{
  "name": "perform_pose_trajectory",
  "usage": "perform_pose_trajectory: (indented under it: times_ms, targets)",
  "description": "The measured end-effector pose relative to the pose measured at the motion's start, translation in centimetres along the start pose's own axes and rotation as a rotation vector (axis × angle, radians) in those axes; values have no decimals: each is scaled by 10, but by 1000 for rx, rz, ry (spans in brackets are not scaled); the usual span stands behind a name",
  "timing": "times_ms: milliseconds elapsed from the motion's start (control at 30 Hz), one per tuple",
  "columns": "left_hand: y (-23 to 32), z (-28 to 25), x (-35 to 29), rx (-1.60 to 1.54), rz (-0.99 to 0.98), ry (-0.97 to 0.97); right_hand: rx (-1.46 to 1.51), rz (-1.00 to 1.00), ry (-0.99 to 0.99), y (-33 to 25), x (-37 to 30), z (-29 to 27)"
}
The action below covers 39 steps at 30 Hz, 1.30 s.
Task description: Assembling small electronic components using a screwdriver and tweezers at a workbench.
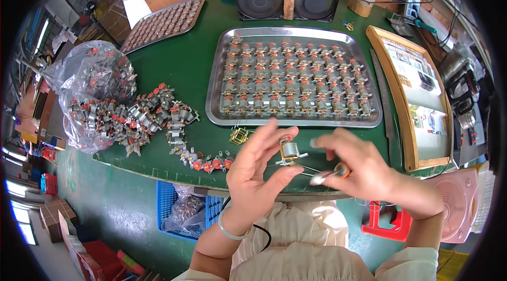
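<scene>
In my left hand (252,171), pinched between thumb and fingers, is a small silver cylinder part (291,150) with a brass-coloured frame, a red top and side tabs. My right hand (362,167) is closed on a slim metal tool (311,172) with an orange end. Its thin tip reaches toward the underside of the part; I cannot tell whether they touch. Just beyond my hands, a metal tray (214,102) carries rows of similar upright parts (290,86). Small brass-coloured frames (239,136) lie beside my left hand.
Loose parts (142,114) spill from a clear plastic bag (87,69) across the green table (174,59). A second filled tray (165,23) stands far left. Two black fans (260,1) sit at the back. A wooden-framed board (417,91) lies right. A blue crate (165,204) stands below the edge.
</scene>
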<state>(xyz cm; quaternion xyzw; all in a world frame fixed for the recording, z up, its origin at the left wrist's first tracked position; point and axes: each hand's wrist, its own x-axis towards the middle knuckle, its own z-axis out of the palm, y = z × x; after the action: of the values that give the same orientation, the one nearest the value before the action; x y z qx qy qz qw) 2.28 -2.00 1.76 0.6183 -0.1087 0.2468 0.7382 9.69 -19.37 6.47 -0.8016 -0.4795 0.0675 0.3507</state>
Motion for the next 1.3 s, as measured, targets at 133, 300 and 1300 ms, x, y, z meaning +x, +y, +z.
perform_pose_trajectory:
  times_ms: [133,300,1300]
  targets:
    - [0,-7,0,-116,14,-57,-277,87,-199,10,-16,19]
    - [1,-5,-1,-146,17,-86,140,154,15,15,-13,8]
    - [2,3,0,-271,-40,-192,1171,343,-44,2,-2,-3]
